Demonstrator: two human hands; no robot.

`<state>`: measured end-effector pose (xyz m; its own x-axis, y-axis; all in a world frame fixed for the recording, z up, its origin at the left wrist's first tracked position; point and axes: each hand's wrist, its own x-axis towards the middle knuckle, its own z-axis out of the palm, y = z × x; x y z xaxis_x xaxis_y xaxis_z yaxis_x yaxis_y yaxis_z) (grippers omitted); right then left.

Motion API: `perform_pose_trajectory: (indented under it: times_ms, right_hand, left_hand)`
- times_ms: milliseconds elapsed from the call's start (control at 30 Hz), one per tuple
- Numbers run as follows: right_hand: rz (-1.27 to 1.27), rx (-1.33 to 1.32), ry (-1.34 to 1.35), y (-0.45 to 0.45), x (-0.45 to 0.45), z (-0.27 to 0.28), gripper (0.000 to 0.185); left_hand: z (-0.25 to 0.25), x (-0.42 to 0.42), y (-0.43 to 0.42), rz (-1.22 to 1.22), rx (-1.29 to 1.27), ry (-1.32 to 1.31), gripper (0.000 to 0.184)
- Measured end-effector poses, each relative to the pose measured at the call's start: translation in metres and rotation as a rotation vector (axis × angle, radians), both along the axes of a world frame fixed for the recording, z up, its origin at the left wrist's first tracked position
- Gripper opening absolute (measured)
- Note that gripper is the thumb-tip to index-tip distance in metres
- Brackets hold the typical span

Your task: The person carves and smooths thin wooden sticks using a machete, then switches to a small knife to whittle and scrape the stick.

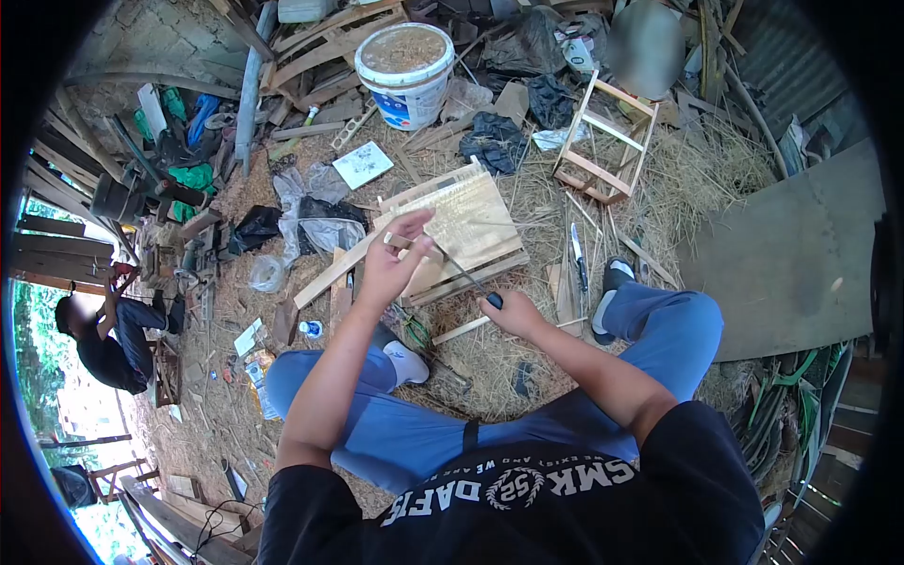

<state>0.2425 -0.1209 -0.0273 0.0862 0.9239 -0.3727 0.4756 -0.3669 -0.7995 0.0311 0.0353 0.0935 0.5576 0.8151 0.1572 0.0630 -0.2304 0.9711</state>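
Broadly, brown ground strewn with straw and wood scraps carries everything, with a large, flat, grey-brown sheet along its right edge. Near the ground's left edge, another person in a black top and dark trousers sits on a low wooden seat.

Around the middle of the ground lies a pale, slatted, box-like wooden piece, set at a slant. Beyond its far right corner, a small open frame of light wooden bars stands apart. Toward the ground's far edge is a round white plastic bucket with blue markings, and a square white board with dark specks lies just nearer.

Over the left part of the wooden piece, the left hand has its fingers curled about a small pale wooden strip. Just off the near edge, the right hand is closed round the black handle of a thin, dark-shafted tool. Its shaft slants up to the left hand; whether its tip touches the strip is too small to tell.

Right of the wooden piece, a dark-handled knife with a bright blade lies on the ground.
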Motion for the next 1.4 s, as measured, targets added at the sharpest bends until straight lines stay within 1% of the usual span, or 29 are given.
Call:
perform_pose_trajectory:
  times_ms: [33,133,167,200,233,300,333,400,433,467,567,600,667,700,733,800,833,900,933,1000,1033,1067,1133,1167,1200,1267,1300,1367,1400]
  right_hand:
    - [-0.003,-0.007,-0.001,0.001,0.001,0.002,0.054]
    - [0.008,-0.026,-0.007,0.002,0.003,0.002,0.054]
    - [0.013,-0.006,-0.012,0.003,0.003,0.0,0.054]
    - [0.016,0.011,-0.017,0.002,0.003,0.001,0.055]
    - [0.012,0.007,-0.017,0.002,0.004,0.001,0.055]
    - [-0.008,-0.084,0.115,0.003,0.008,0.001,0.055]
    - [-0.015,-0.091,0.113,0.002,0.009,0.005,0.055]
    - [-0.07,-0.16,0.223,0.001,0.01,0.009,0.056]
    - [-0.074,-0.165,0.222,0.0,0.01,0.008,0.056]
    - [-0.151,-0.134,0.28,-0.001,0.011,0.008,0.055]
    - [-0.289,-0.073,0.352,0.001,0.022,0.005,0.053]
    - [-0.35,-0.04,0.369,0.002,0.029,0.004,0.052]
    - [-0.396,-0.026,0.365,0.004,0.041,0.001,0.05]
    - [-0.449,-0.04,0.407,0.004,0.047,0.004,0.051]
    - [-0.503,-0.054,0.45,0.004,0.051,0.007,0.051]
    - [-0.555,-0.051,0.451,0.001,0.057,0.005,0.052]
    - [-0.588,-0.034,0.477,0.0,0.062,0.001,0.052]
    - [-0.65,-0.035,0.503,-0.002,0.068,-0.004,0.051]
    - [-0.648,-0.041,0.505,-0.003,0.071,-0.005,0.051]
    - [-0.701,-0.035,0.546,-0.005,0.076,-0.008,0.049]
    - [-0.711,-0.046,0.504,-0.005,0.077,-0.01,0.046]
    - [-0.713,-0.049,0.506,-0.007,0.08,-0.012,0.046]
    - [-0.697,-0.063,0.437,-0.011,0.083,-0.011,0.043]
    - [-0.679,-0.074,0.458,-0.013,0.088,-0.017,0.041]
    - [-0.683,-0.08,0.461,-0.016,0.091,-0.017,0.041]
    - [-0.668,-0.135,0.432,-0.019,0.096,-0.018,0.04]
    - [-0.683,-0.153,0.427,-0.019,0.098,-0.017,0.039]
    - [-0.688,-0.153,0.439,-0.023,0.1,-0.016,0.038]
    - [-0.687,-0.152,0.446,-0.025,0.102,-0.015,0.037]
  left_hand:
    - [0.005,-0.001,-0.004,0.03,0.027,0.139,0.029]
    - [-0.002,0.003,-0.002,0.021,0.037,0.04,0.029]
    - [-0.003,0.003,-0.004,0.052,-0.045,-0.042,0.033]
    - [-0.007,0.002,-0.001,0.048,-0.047,-0.043,0.033]
    - [-0.01,-0.001,0.005,0.078,-0.104,-0.123,0.036]
    - [-0.012,-0.008,0.016,0.118,-0.205,-0.244,0.045]
    - [-0.012,-0.012,0.018,0.113,-0.213,-0.245,0.045]
    - [-0.012,-0.018,0.024,0.233,-0.36,-0.384,0.047]
    - [-0.012,-0.02,0.025,0.296,-0.406,-0.374,0.052]
    - [-0.015,-0.022,0.026,0.293,-0.41,-0.373,0.052]
    - [-0.037,-0.034,0.031,0.389,-0.683,-0.446,0.057]
    - [-0.035,-0.031,0.026,0.389,-0.688,-0.447,0.057]
    - [-0.028,-0.026,0.017,0.456,-0.878,-0.523,0.06]
    - [-0.027,-0.022,0.011,0.408,-0.944,-0.592,0.062]
    - [-0.03,-0.021,0.01,0.407,-0.949,-0.588,0.062]
    - [-0.041,-0.019,0.009,0.316,-0.942,-0.234,0.057]
    - [-0.048,-0.018,0.006,0.316,-0.947,-0.23,0.057]
    - [-0.058,-0.017,-0.006,0.187,-1.048,-0.203,0.051]
    - [-0.061,-0.015,-0.013,0.192,-1.052,-0.2,0.051]
    - [-0.067,-0.01,-0.029,0.083,-1.061,-0.008,0.045]
    - [-0.076,-0.013,-0.033,-0.018,-1.091,0.014,0.048]
    - [-0.08,-0.015,-0.039,-0.017,-1.094,0.018,0.048]
    - [-0.079,-0.014,-0.049,-0.125,-1.095,0.238,0.051]
    - [-0.077,-0.015,-0.051,-0.147,-1.137,0.362,0.052]
    - [-0.08,-0.016,-0.053,-0.147,-1.142,0.368,0.052]
    - [-0.086,-0.021,-0.056,-0.107,-1.166,0.562,0.052]
    - [-0.091,-0.024,-0.055,-0.108,-1.167,0.567,0.052]
    - [-0.1,-0.027,-0.052,-0.116,-1.04,0.662,0.055]
    - [-0.095,-0.024,-0.052,-0.122,-1.037,0.669,0.055]
